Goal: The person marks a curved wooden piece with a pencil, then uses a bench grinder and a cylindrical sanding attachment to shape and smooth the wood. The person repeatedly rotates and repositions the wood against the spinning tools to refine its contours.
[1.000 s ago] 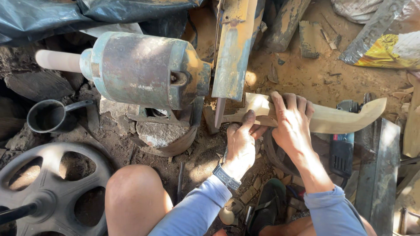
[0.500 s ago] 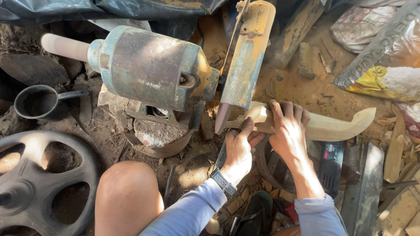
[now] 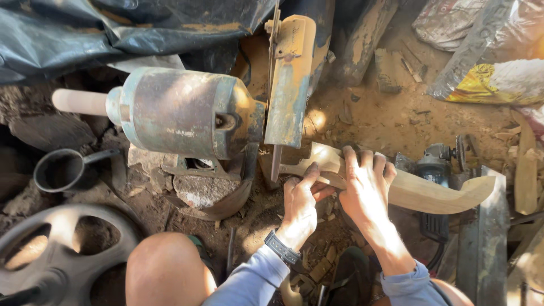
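A long curved piece of pale wood (image 3: 430, 192) lies across the ground, its left end under the guarded blade (image 3: 276, 161) of a saw driven by a rusty greenish motor (image 3: 181, 113). My left hand (image 3: 300, 204) grips the wood's left end close to the blade, thumb along its edge. My right hand (image 3: 365, 187) presses down flat on the wood just to the right, fingers spread over its top. A watch is on my left wrist (image 3: 281, 247).
An angle grinder (image 3: 436, 164) lies behind the wood at right. A black ladle (image 3: 62, 169) and a black metal wheel (image 3: 51, 255) sit at left. Sacks (image 3: 493, 73) are at upper right, black tarp (image 3: 113, 28) at top, wood scraps on the dirt, my bare knee (image 3: 167, 272) below.
The view has shifted slightly. Both hands stay on the wood, and its left end has stayed at the blade with little visible movement.
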